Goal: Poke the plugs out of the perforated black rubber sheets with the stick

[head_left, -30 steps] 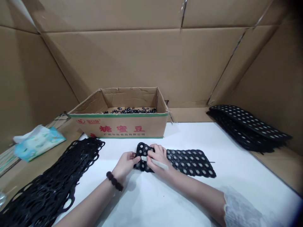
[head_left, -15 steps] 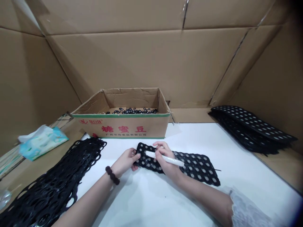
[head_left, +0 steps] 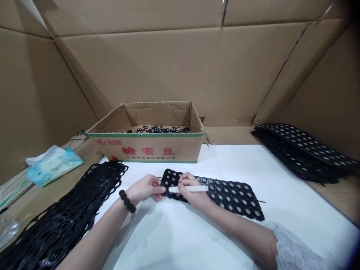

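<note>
A black sheet [head_left: 236, 197] with rows of pale round spots lies slantwise on the white table. My left hand [head_left: 147, 188] pinches the sheet's left end between thumb and fingers; a dark beaded band is round that wrist. In my right hand [head_left: 192, 191] is a white pen-like tool [head_left: 201, 188], held like a pen. Its tip points left, at the spots near my left thumb; whether it touches the sheet I cannot tell. My right hand covers part of the sheet's middle.
Behind the hands stands an open cardboard box [head_left: 146, 148] holding many small black rings [head_left: 163, 130]. Black ring-holed webbing [head_left: 64, 213] is heaped at left, beside a tissue pack [head_left: 54, 167]. More spotted black sheets [head_left: 303, 150] are stacked at right. Cardboard walls [head_left: 157, 67] enclose the table [head_left: 168, 240].
The white tool has swung from a slant to nearly level, and its tip has moved slightly left and down. My right fingers have drawn closer together around it. The left hand still pinches the sheet.
</note>
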{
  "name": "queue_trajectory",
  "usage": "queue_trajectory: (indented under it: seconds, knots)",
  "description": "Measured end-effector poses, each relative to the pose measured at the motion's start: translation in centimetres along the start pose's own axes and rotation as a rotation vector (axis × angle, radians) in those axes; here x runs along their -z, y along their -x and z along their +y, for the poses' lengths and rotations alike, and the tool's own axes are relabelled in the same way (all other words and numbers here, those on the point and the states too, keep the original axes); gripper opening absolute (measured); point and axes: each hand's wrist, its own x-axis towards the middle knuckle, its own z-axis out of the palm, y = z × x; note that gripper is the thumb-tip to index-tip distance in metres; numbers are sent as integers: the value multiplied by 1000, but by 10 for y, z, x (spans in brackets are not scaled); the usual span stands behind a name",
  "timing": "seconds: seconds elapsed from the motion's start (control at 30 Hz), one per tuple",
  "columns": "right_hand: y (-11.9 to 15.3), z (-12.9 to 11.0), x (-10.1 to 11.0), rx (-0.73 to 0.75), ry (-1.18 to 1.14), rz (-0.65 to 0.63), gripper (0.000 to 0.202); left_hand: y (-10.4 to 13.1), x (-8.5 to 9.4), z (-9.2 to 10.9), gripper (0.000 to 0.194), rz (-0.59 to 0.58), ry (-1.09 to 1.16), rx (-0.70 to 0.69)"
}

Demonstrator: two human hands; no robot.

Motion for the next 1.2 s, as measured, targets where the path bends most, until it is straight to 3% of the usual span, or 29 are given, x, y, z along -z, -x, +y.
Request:
queue_trajectory:
  seconds: [0.23, 0.5, 0.67, 0.8, 0.9, 1.0, 1.1, 1.2]
  knots:
    - [-1, 1, -7, -16, 26, 22, 29, -2, -6, -1, 32, 38, 5, 22]
    - [2, 4, -24, 77, 179, 50, 22, 2, -27, 1, 22, 237, -17, 2]
    - [1, -1, -21, 118, 214, 36, 21, 6, -23, 3, 23, 126, -5, -49]
    - [-4, -1, -2, 147, 112, 55, 25, 9, -11, 9, 26, -13, -56, -40]
    - [-14, 6, 14, 64, 29, 135, 29, 9, -2, 11, 29, -169, -51, -54]
    - [-21, 16, 21, -75, -12, 97, 29, 7, 7, 9, 30, -255, -77, -52]
    - [-21, 20, 20, -84, 18, 13, 26, 4, 12, 7, 28, -258, -161, -88]
    - [-18, 18, 18, -13, 27, 8, 27, 0, 9, 5, 28, -59, -194, -152]
